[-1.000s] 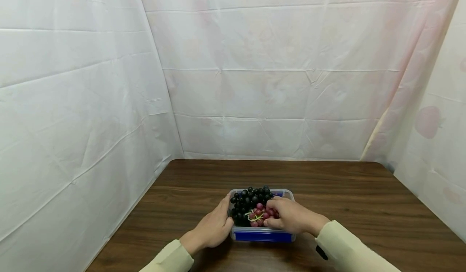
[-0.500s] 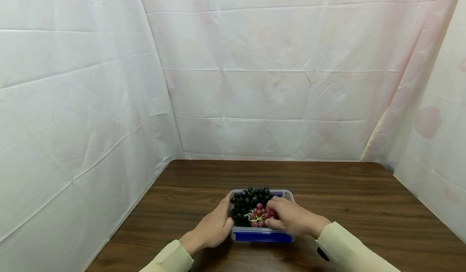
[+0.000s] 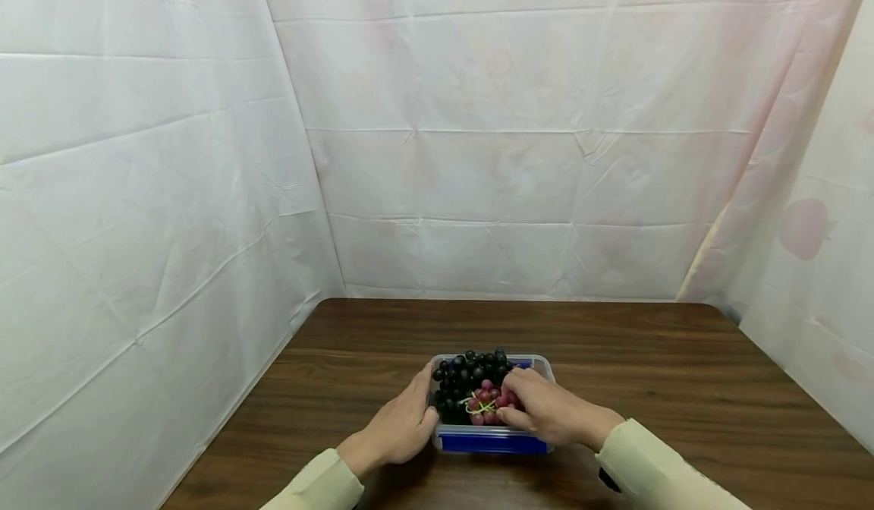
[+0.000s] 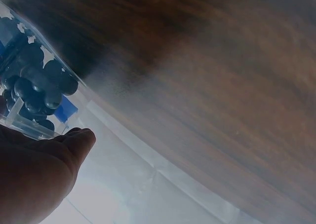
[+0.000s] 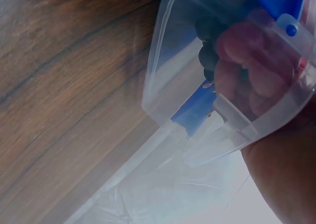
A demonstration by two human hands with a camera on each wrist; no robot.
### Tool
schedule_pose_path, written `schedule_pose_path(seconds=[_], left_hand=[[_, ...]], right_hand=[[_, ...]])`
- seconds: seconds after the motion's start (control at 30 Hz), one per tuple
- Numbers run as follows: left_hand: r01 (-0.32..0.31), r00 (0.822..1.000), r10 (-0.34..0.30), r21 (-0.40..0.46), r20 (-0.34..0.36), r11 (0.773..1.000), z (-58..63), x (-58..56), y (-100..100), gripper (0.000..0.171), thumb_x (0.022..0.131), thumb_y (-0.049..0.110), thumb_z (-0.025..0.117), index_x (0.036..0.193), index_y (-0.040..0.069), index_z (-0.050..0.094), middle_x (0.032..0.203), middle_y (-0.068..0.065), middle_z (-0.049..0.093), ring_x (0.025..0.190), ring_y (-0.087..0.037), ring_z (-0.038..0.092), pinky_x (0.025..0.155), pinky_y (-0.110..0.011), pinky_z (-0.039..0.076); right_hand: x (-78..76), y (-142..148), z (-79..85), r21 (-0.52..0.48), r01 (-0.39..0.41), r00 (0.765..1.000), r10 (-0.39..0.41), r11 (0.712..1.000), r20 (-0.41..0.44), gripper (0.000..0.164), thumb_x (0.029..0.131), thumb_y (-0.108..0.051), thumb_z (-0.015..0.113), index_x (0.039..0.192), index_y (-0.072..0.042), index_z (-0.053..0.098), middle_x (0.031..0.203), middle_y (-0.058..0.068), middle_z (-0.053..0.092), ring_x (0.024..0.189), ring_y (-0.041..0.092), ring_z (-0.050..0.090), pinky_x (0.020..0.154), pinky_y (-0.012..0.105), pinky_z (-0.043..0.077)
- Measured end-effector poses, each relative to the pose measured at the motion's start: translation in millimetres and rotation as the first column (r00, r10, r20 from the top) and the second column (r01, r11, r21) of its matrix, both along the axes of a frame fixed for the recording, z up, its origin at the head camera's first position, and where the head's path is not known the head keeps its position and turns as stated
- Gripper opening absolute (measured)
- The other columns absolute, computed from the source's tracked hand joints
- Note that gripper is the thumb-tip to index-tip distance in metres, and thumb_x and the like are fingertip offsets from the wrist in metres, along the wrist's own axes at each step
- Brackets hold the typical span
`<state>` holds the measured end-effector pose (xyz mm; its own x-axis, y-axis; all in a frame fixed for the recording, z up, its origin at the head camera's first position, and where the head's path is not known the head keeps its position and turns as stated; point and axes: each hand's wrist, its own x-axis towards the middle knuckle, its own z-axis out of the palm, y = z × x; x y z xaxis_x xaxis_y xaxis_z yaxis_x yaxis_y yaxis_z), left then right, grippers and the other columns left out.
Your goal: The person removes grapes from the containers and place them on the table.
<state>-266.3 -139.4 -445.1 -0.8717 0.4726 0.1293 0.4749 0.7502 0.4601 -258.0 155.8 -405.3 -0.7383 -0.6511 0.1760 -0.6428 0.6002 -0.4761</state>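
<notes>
A clear plastic food container [image 3: 493, 431] with blue side panels stands on the table near me. A bunch of black grapes [image 3: 464, 377] fills its left and back part. Red grapes [image 3: 483, 398] on a green stem lie at the front middle. My left hand [image 3: 399, 424] lies along the container's left wall, fingers straight, thumb at the near corner. My right hand [image 3: 546, 407] reaches over the right side, thumb and fingers curled around the red grapes. Through the clear wall, the right wrist view shows the red grapes [image 5: 264, 76] and that hand, its fingertips hidden.
The dark wood-grain table [image 3: 649, 373] reaches back to a white cloth backdrop [image 3: 492, 168]. More white cloth [image 3: 171, 214] hangs at the left. A strawberry-printed sheet [image 3: 819, 290] hangs at the right.
Both hands and the container keep their places. My right hand shifts only very slightly to the right, still at the red grapes.
</notes>
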Motion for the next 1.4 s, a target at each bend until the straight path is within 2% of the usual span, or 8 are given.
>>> schedule_pose_path(seconds=[0.23, 0.53, 0.83, 1.07, 1.23, 1.4], left_hand=[[0.001, 1.0, -0.001, -0.006, 0.003, 1.0, -0.1, -0.4, 0.3, 0.07, 0.104, 0.021, 0.039, 0.165, 0.004, 0.009, 0.169, -0.014, 0.019, 0.151, -0.027, 0.028, 0.118, -0.051, 0.033], [0.004, 1.0, -0.004, -0.005, -0.017, 1.0, -1.1, -1.3, 0.2, 0.071, 0.103, 0.02, 0.04, 0.165, 0.003, 0.01, 0.169, -0.015, 0.02, 0.151, -0.026, 0.029, 0.118, -0.05, 0.033], [0.004, 1.0, -0.004, -0.005, -0.005, 1.0, -1.4, -0.6, 1.4, 0.07, 0.103, 0.021, 0.039, 0.165, 0.004, 0.009, 0.169, -0.014, 0.018, 0.152, -0.027, 0.028, 0.119, -0.051, 0.032], [0.003, 1.0, -0.003, -0.003, -0.009, 1.0, -0.4, 0.0, 1.8, 0.07, 0.103, 0.02, 0.039, 0.165, 0.003, 0.011, 0.169, -0.014, 0.02, 0.151, -0.027, 0.03, 0.118, -0.051, 0.033], [0.003, 1.0, -0.003, -0.001, -0.014, 1.0, -0.2, 0.4, 1.5, 0.071, 0.103, 0.02, 0.04, 0.165, 0.004, 0.01, 0.169, -0.015, 0.02, 0.151, -0.027, 0.03, 0.118, -0.051, 0.033], [0.002, 1.0, -0.002, -0.002, -0.012, 1.0, -0.8, 0.3, 1.4, 0.07, 0.103, 0.02, 0.039, 0.165, 0.003, 0.01, 0.169, -0.015, 0.019, 0.152, -0.027, 0.028, 0.119, -0.051, 0.031]], right_hand=[[-0.2, 1.7, -0.3, -0.022, 0.008, 0.997, -0.006, 1.0, 0.073, 0.019, 0.105, -0.034, 0.058, 0.091, -0.023, 0.053, 0.088, -0.008, 0.05, 0.08, 0.01, 0.045, 0.069, 0.026, 0.041], [1.0, 0.2, -0.3, -0.068, -0.023, 1.0, 0.024, 0.997, 0.018, 0.017, 0.105, -0.032, 0.058, 0.091, -0.025, 0.054, 0.088, -0.01, 0.05, 0.082, 0.01, 0.045, 0.072, 0.027, 0.04], [0.9, 1.0, -3.4, -0.082, -0.037, 0.994, 0.029, 0.996, -0.104, 0.011, 0.104, -0.031, 0.061, 0.094, -0.028, 0.057, 0.085, -0.014, 0.048, 0.08, 0.008, 0.042, 0.071, 0.026, 0.037], [1.0, 0.3, -4.5, -0.145, -0.029, 0.994, 0.013, 0.989, -0.11, 0.009, 0.104, -0.027, 0.061, 0.096, -0.026, 0.058, 0.087, -0.013, 0.051, 0.081, 0.01, 0.045, 0.07, 0.026, 0.041], [0.8, -0.7, -4.6, -0.196, -0.027, 0.996, 0.009, 0.98, -0.092, 0.007, 0.104, -0.022, 0.061, 0.098, -0.023, 0.058, 0.091, -0.01, 0.053, 0.08, 0.008, 0.049, 0.068, 0.026, 0.046], [0.6, -0.3, -4.8, -0.232, -0.036, 0.999, 0.034, 0.972, -0.012, 0.007, 0.105, -0.02, 0.059, 0.098, -0.021, 0.058, 0.092, -0.007, 0.057, 0.074, 0.006, 0.053, 0.064, 0.025, 0.05]])
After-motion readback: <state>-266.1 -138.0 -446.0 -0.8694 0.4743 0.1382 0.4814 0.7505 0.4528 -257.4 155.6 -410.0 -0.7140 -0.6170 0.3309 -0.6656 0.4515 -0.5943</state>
